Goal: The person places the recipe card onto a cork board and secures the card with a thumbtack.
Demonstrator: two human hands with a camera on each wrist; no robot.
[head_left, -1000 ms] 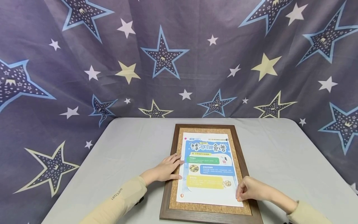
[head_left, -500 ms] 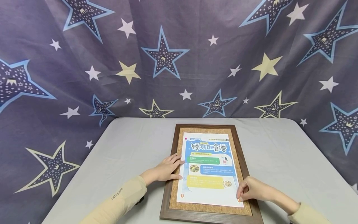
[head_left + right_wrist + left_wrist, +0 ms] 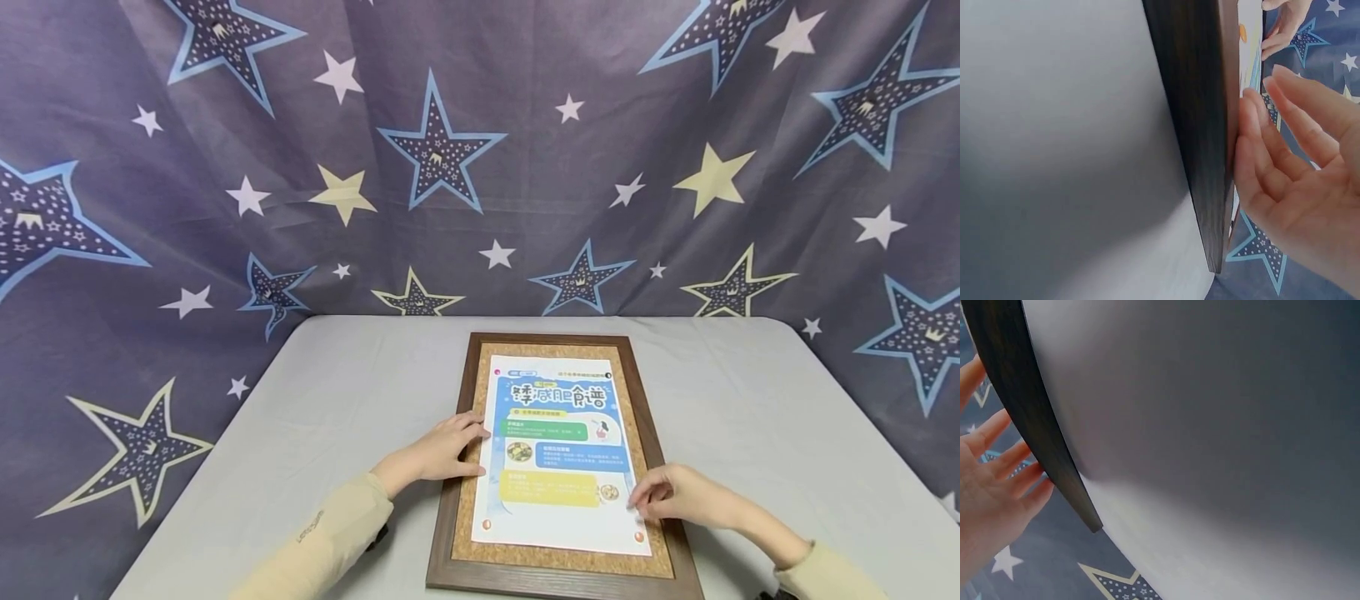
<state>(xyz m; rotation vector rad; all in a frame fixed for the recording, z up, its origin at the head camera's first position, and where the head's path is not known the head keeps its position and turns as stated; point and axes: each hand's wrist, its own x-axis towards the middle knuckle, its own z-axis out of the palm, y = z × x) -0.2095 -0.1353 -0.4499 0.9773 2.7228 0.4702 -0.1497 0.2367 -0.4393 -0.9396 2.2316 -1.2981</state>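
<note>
A printed poster [image 3: 555,525] with blue, green and yellow blocks lies flat on a brown-framed cork board [image 3: 562,560]. Small round pushpins sit at its corners: a pink one [image 3: 497,372], a black one [image 3: 608,376], an orange one [image 3: 487,525] at lower left and another orange pin [image 3: 640,537] at lower right. My left hand [image 3: 442,450] rests across the frame's left side, fingertips at the poster's left edge. Just above the lower-right pin is my right hand [image 3: 678,496], loosely bent and holding nothing; in the right wrist view its fingers [image 3: 1260,162] are beside the dark frame [image 3: 1194,125].
The board lies on a table with a grey cloth [image 3: 360,375]. Behind the table hangs a dark curtain [image 3: 480,242] printed with stars. Both forearms reach in from the front, in beige sleeves [image 3: 330,533].
My right hand has let go of the lower-right orange pin and lifted slightly up from it, so the pin now shows. The left hand stays nearly in place.
</note>
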